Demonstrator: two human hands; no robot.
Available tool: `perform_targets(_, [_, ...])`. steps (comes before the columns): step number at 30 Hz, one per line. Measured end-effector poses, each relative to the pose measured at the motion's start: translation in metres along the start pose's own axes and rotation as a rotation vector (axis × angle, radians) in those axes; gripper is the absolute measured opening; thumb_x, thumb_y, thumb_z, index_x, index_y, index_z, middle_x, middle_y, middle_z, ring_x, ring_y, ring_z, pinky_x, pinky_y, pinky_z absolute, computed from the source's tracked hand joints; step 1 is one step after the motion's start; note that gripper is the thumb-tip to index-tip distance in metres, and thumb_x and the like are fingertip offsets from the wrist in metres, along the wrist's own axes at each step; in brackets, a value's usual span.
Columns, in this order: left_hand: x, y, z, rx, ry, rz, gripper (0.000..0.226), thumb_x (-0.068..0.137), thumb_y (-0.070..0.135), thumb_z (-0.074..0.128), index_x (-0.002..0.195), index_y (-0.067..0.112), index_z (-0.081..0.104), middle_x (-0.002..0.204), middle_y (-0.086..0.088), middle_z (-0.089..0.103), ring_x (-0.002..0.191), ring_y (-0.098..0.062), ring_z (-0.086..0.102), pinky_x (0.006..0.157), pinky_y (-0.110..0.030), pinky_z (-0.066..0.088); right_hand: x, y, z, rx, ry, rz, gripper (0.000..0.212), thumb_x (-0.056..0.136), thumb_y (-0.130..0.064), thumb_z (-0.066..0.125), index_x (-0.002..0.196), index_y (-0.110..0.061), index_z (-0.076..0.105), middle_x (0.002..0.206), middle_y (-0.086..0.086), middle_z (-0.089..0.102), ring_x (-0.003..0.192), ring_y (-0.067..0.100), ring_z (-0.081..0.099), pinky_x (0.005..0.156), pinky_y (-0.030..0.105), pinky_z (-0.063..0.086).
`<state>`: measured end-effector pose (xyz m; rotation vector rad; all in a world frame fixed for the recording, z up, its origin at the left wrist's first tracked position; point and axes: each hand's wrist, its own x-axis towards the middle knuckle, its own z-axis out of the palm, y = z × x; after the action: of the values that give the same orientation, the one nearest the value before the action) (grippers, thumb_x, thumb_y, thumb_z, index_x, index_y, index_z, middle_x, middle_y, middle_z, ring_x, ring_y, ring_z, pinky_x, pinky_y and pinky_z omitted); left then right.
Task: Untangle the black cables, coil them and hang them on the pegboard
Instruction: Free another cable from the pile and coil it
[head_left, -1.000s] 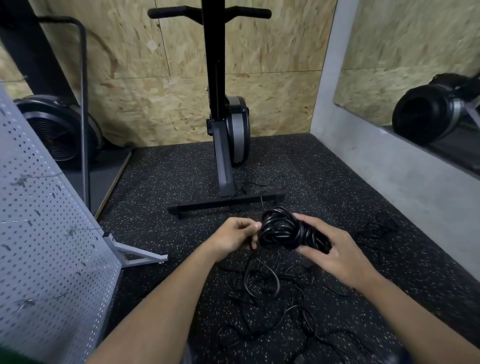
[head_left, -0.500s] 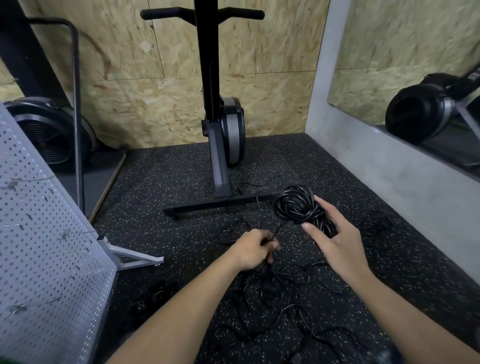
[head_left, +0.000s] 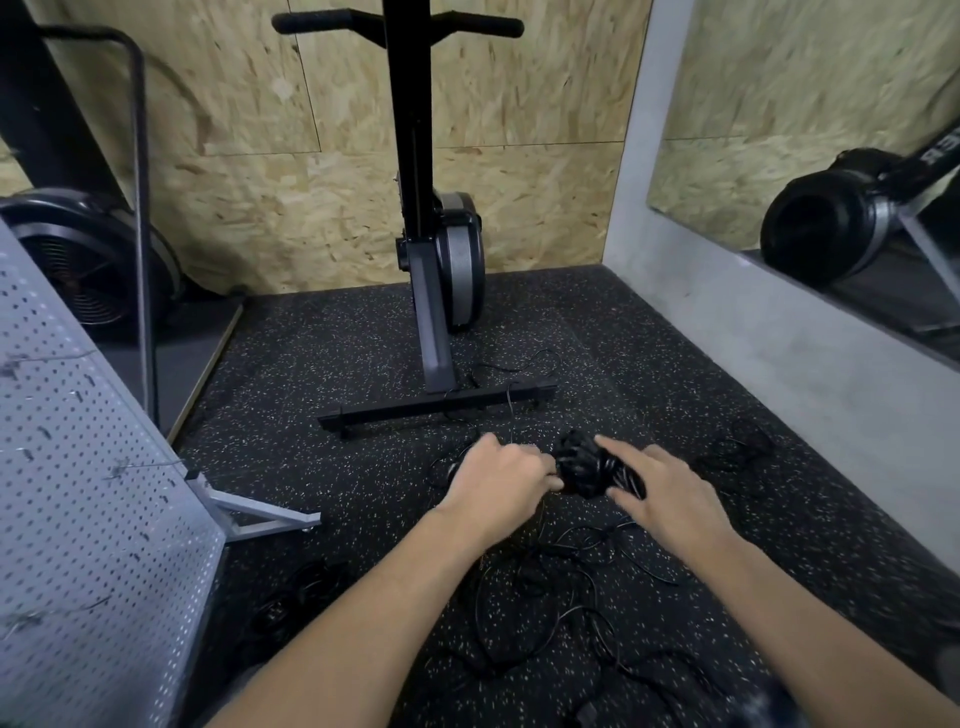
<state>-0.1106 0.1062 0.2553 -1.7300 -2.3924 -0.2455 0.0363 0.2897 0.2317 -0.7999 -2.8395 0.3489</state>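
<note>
- Coil (head_left: 587, 462) of black cable sits between both hands.
- Right hand (head_left: 670, 499) clamps it between thumb and fingers, likely so the loops stay together.
- Left hand (head_left: 498, 478), fingers curled, pinches its other end, seemingly feeding a turn.
- Loose cables (head_left: 566, 577) lie tangled below the grip; pegboard (head_left: 78, 467) stands well left.

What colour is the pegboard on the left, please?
Light grey, the pegboard is dotted with rows of small holes; the head view shows it.
</note>
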Motion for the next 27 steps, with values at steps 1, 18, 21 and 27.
perform_targets(1, [0.001, -0.006, 0.002, 0.048, 0.088, 0.055, 0.027, 0.108, 0.041, 0.051, 0.105, 0.024, 0.072, 0.097, 0.007, 0.071, 0.087, -0.018, 0.067, 0.086, -0.036, 0.038, -0.001, 0.001, 0.000, 0.036, -0.087, -0.048, 0.069, 0.097, -0.040, 0.069, 0.154, -0.055, 0.034, 0.114, -0.006, 0.056, 0.099, 0.015, 0.061, 0.086, 0.038, 0.055])
perform_targets(18, [-0.005, -0.042, -0.012, -0.409, 0.129, -0.135, 0.058, 0.074, 0.074, 0.070, 0.067, 0.016, 0.067, 0.064, 0.006, 0.063, 0.067, -0.011, 0.059, 0.066, -0.022, 0.043, -0.035, -0.024, -0.014, 0.141, -0.195, -0.578, 0.061, 0.103, -0.042, 0.062, 0.155, -0.053, 0.032, 0.114, -0.015, 0.052, 0.089, -0.012, 0.051, 0.073, 0.006, 0.041])
perform_targets(21, [-0.007, -0.046, -0.011, -0.400, 0.100, -0.135, 0.056, 0.076, 0.073, 0.072, 0.067, 0.018, 0.064, 0.067, 0.007, 0.063, 0.070, -0.011, 0.058, 0.068, -0.026, 0.046, -0.033, -0.023, -0.012, 0.166, -0.206, -0.577, 0.061, 0.103, -0.042, 0.062, 0.154, -0.055, 0.033, 0.116, -0.015, 0.052, 0.083, -0.009, 0.054, 0.070, 0.008, 0.042])
perform_targets(27, [-0.010, -0.055, -0.019, -0.318, 0.009, -0.123, 0.033, 0.089, 0.056, 0.074, 0.088, 0.023, 0.079, 0.090, 0.012, 0.071, 0.090, -0.010, 0.060, 0.090, -0.031, 0.043, -0.027, -0.014, -0.009, 0.303, -0.265, -0.503, 0.062, 0.100, -0.043, 0.063, 0.150, -0.064, 0.033, 0.116, -0.012, 0.056, 0.064, 0.014, 0.055, 0.068, 0.014, 0.045])
